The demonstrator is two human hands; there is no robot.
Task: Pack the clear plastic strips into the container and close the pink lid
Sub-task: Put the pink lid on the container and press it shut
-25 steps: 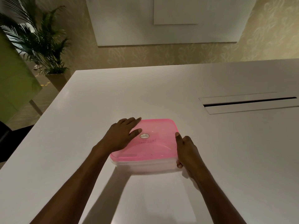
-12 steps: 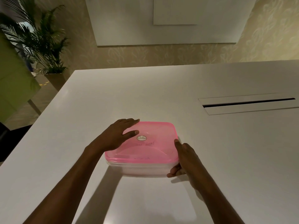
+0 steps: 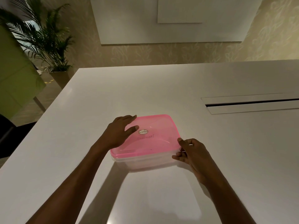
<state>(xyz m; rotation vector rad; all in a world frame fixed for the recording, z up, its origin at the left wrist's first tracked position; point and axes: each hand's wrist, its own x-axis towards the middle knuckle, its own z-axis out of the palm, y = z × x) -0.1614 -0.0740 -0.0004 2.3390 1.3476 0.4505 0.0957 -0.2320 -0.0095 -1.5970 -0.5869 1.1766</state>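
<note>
I see container [image 3: 145, 162] on white counter [image 3: 80, 118], pink lid [image 3: 155, 136] on top. Left hand [image 3: 119, 133] flat on lid, fingers spread, gripping nothing. Right hand [image 3: 192, 152] fingers pinch lid's near right corner.

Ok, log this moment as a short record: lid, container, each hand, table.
lid: pink lid sits on top of the container, oval sticker near its middle
container: clear container, contents not discernible
left hand: left hand flat on the lid's left side
right hand: right hand at the right near corner, fingers at the rim
table: white table, slot at right
</note>
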